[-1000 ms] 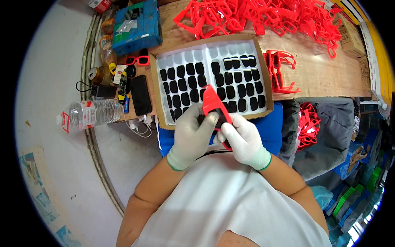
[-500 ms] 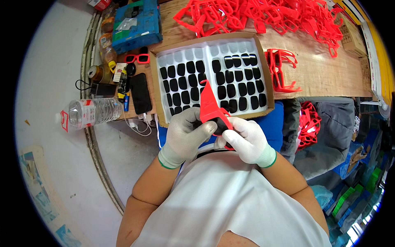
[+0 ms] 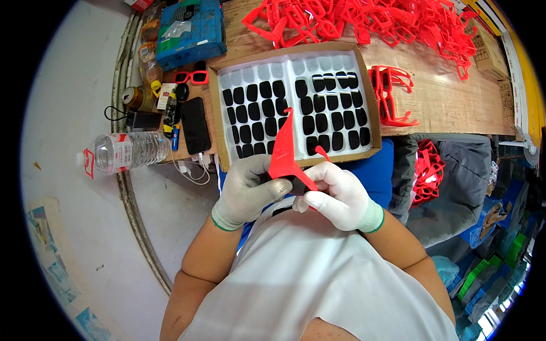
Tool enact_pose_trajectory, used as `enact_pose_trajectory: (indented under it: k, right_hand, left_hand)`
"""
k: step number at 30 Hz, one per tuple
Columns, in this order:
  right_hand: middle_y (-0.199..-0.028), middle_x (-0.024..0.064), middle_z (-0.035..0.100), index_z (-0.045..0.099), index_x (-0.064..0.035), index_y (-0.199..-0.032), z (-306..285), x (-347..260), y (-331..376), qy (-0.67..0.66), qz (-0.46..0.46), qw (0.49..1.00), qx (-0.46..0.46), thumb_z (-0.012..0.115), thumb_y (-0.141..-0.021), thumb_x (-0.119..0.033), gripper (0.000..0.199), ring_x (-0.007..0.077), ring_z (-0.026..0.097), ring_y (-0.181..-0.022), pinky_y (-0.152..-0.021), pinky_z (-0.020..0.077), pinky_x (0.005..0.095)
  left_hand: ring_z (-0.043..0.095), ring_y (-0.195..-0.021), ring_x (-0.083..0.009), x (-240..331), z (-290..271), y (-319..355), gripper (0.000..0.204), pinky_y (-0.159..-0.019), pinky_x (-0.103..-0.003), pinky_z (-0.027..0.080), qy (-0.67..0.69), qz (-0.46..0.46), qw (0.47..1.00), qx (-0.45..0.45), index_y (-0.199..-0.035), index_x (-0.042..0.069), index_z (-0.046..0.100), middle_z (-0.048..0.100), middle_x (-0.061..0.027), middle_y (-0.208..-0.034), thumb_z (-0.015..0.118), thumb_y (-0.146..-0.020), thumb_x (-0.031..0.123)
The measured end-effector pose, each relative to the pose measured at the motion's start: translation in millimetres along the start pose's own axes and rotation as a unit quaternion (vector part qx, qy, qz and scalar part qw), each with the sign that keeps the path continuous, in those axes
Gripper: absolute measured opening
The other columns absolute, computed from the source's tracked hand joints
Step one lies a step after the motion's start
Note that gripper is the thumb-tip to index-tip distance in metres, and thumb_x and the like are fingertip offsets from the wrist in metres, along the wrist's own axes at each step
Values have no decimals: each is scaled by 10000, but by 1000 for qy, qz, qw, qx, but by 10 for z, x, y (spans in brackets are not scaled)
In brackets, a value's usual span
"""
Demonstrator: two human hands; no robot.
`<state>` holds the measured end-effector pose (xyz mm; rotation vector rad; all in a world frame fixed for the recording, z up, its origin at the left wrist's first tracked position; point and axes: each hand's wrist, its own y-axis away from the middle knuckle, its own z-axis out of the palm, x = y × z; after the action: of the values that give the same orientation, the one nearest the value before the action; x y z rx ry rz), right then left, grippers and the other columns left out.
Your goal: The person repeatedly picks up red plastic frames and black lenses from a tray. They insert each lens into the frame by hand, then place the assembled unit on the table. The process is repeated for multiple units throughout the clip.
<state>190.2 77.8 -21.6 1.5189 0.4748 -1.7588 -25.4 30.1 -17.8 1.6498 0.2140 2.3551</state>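
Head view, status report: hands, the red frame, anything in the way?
Left hand and right hand both gripping the red glasses frame. Frame held above the lens tray near edge. Nothing in between.

one water bottle [image 3: 128,150], one black phone [image 3: 195,125], two gloved hands [image 3: 296,190]

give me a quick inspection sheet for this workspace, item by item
surface: wooden bench top, partly bare at the right
job's things: red glasses frame held upright in both hands; shallow cardboard tray of dark lenses, top left cells unfilled; heap of red frames along the far edge, a few more right of the tray
clutter: plastic water bottle, black phone, blue box, small red sunglasses
grippers: left hand and right hand, both in white gloves, closed on the frame
cables: white cable below the phone, black cable at the left
surroundings: grey floor; more red frames in a grey container at the right
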Motion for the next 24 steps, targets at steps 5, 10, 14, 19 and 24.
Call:
enact_pose_trajectory:
  k: [5, 10, 14, 19, 24]
  right_hand:
    - [-829, 58, 714, 643, 8, -1070, -72, -11, 5, 67, -9, 997, -35, 611, -974, -141, 180, 136, 688, -777, -732, 541, 273]
    - [-824, 55, 716, 656, 1, -1042, -122, -29, 5, 50, -13, 995, -82, 596, -976, -137, 165, 135, 683, -757, -723, 538, 273]
    - [-795, 58, 714, 656, 1, -1041, -97, -35, -11, 83, -20, 995, -43, 586, -972, -132, 166, 148, 683, -723, -700, 538, 278]
    - [-784, 99, 727, 634, 17, -1189, -16, -143, -56, 145, -7, 989, 25, 574, -981, -137, 266, 156, 727, -711, -684, 559, 263]
    - [-780, 97, 723, 635, 22, -1199, 23, -94, -50, 135, 3, 989, 65, 557, -995, -129, 266, 158, 726, -716, -689, 558, 266]
  left_hand:
    - [554, -597, -65, 89, 83, 36, 132, -536, -226, 439, -43, -52, 997, 43, -890, -35, 674, 666, -54, -742, 649, -793, 52]
    - [574, -710, -54, 132, 16, 70, 168, -628, -219, 467, -17, -23, 997, -67, -995, -33, 694, 680, -34, -834, 588, -866, -26]
    - [561, -687, -54, 65, 68, 88, 157, -614, -215, 458, -11, -34, 999, -13, -996, -28, 685, 657, -18, -793, 575, -889, 8]
    - [565, -729, -58, 4, 207, 43, 126, -647, -225, 466, -37, 0, 996, 78, -1002, -22, 664, 666, -30, -841, 594, -931, 54]
    - [575, -767, -66, -50, 272, 3, 125, -683, -238, 481, -47, -15, 992, 118, -999, -26, 645, 673, -45, -878, 603, -956, 83]
